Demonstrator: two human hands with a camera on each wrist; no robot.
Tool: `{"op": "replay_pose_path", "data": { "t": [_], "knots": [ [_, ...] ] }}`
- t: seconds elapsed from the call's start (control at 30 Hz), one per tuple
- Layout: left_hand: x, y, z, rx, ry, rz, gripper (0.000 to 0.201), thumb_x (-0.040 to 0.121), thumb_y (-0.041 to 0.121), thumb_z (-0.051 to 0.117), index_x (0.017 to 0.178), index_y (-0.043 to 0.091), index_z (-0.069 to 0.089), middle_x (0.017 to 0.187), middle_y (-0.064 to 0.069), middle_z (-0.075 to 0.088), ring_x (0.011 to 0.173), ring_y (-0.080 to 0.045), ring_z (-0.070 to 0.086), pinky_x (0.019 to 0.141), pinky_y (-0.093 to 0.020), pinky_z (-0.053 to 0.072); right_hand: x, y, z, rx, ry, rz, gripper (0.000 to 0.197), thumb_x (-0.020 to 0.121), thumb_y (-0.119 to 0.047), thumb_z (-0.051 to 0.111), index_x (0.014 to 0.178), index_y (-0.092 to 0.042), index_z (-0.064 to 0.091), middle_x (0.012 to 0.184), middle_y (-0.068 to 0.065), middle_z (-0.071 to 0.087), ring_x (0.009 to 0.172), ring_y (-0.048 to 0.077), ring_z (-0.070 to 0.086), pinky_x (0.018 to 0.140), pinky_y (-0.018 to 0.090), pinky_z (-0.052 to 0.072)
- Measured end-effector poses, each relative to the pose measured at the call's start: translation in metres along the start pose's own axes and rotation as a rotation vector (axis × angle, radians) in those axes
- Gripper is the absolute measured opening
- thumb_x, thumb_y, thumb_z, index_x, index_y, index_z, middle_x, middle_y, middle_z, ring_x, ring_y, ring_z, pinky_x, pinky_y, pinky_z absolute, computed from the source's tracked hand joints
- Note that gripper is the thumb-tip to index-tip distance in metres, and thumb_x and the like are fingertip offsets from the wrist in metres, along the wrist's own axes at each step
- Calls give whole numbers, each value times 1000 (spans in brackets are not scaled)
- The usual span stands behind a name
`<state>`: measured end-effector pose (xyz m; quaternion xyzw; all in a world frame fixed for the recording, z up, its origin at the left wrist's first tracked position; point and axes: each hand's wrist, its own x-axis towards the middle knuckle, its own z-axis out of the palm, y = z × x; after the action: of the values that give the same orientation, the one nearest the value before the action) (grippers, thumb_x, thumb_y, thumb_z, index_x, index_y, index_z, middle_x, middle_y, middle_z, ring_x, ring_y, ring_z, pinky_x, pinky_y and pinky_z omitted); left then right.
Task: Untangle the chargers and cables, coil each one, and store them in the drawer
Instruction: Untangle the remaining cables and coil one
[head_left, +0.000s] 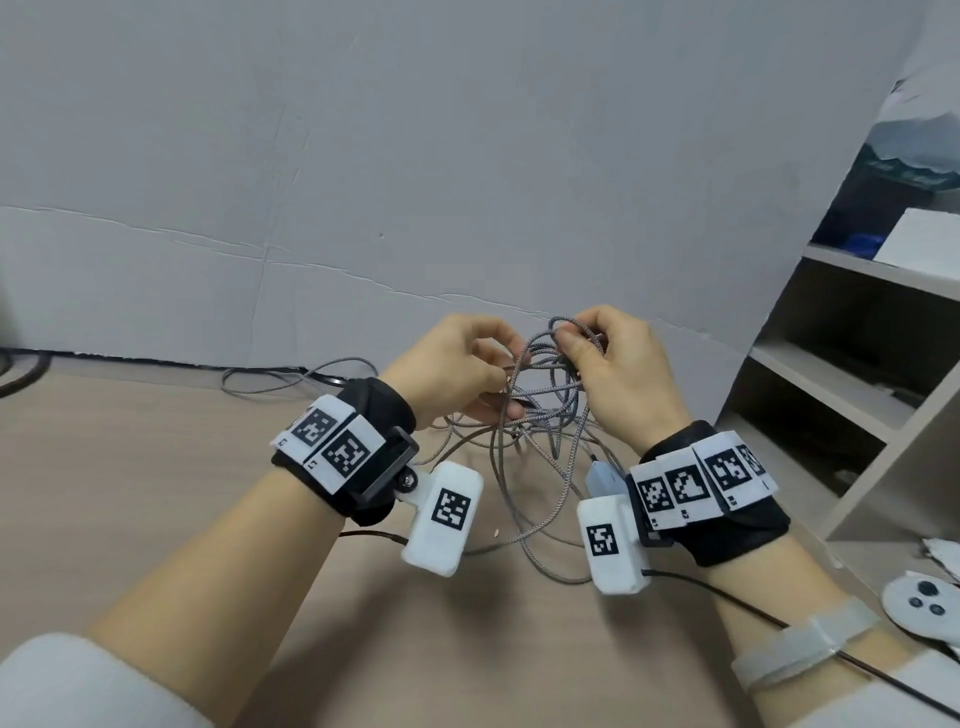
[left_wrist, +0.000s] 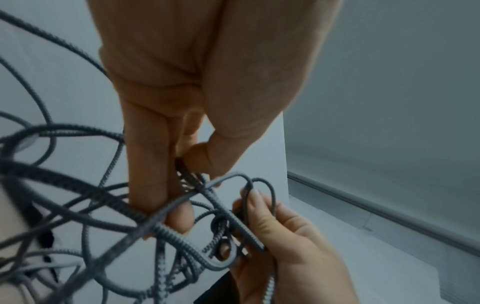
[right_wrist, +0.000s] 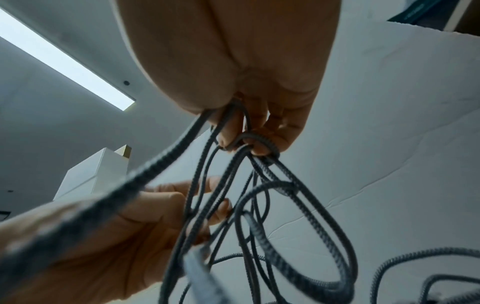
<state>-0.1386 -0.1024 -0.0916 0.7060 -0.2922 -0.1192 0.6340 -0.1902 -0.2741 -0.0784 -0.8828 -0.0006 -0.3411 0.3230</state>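
A tangle of grey braided cables (head_left: 545, 410) hangs between both hands above the wooden desk (head_left: 208, 493). My left hand (head_left: 511, 382) pinches strands on the tangle's left side; in the left wrist view the thumb and fingers (left_wrist: 192, 170) close on a cable. My right hand (head_left: 571, 338) pinches a small loop at the top of the tangle, and its fingertips (right_wrist: 249, 142) hold several loops. Long loops (head_left: 540, 535) droop down to the desk. A pale charger block (head_left: 602, 475) hangs low in the tangle near my right wrist.
An open shelf unit (head_left: 831, 364) stands close at the right. A grey game controller (head_left: 919, 603) lies at the desk's right edge. One cable stretch (head_left: 270, 379) trails along the back-left by the grey wall (head_left: 415, 182).
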Motion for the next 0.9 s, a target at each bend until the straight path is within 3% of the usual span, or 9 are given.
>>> {"op": "replay_pose_path", "data": {
  "t": [0.13,0.23,0.3,0.37,0.43,0.6,0.7,0.8,0.9],
  "knots": [
    [0,-2,6,150,-90,-5,35,90,-17,40,96,3,68,82,-4,59,66,-18,65,71,-34,62,1,5,5,119,-1,68,14,99,-19,61,86,-23,64,77,-7,73,68,-1,64,71,24,50],
    [3,-1,7,196,-65,11,27,88,-12,49,93,5,70,83,-4,65,60,-7,59,67,-24,54,1,6,6,133,-47,58,13,99,-18,62,89,-26,64,79,-5,74,77,4,69,81,31,55],
    [3,3,4,120,-37,17,13,87,2,60,96,0,70,84,-3,67,66,-8,60,71,-25,50,1,5,5,116,-104,23,15,99,-13,59,102,-26,67,90,-5,73,83,6,70,86,33,56],
    [4,5,2,43,-18,19,16,88,17,64,91,3,70,83,-3,69,73,-13,59,74,-29,49,-1,1,3,108,-203,-27,26,99,-7,56,111,-25,69,99,-4,74,90,6,70,90,31,56],
    [4,5,1,128,27,63,22,98,22,60,85,7,69,76,0,69,68,-9,59,69,-23,47,-4,-3,2,179,-287,-37,23,99,-5,56,106,-19,71,97,-1,75,87,9,70,84,26,56],
    [5,3,-4,460,75,167,33,101,33,58,85,8,72,46,19,53,43,3,47,46,-9,31,-5,-5,-12,406,-392,186,19,104,-15,53,105,-1,66,85,8,66,69,10,62,57,28,55],
    [5,3,-6,556,55,275,28,99,33,61,78,18,72,72,14,64,62,4,56,61,-17,40,1,3,-14,329,-260,219,18,102,-13,55,93,-8,69,90,12,69,72,10,66,56,32,58],
    [4,4,-4,597,-63,416,25,98,31,64,79,19,76,105,6,56,88,-2,56,80,-21,46,7,10,-9,7,-162,132,18,96,-20,62,79,-16,68,78,3,70,76,23,67,69,44,59],
    [1,6,0,550,-68,501,22,98,27,64,84,17,78,107,5,59,95,-7,58,83,-19,45,1,3,-1,-428,-186,10,18,96,-24,57,79,-22,62,81,1,65,86,30,63,76,40,52]
  ]
}}
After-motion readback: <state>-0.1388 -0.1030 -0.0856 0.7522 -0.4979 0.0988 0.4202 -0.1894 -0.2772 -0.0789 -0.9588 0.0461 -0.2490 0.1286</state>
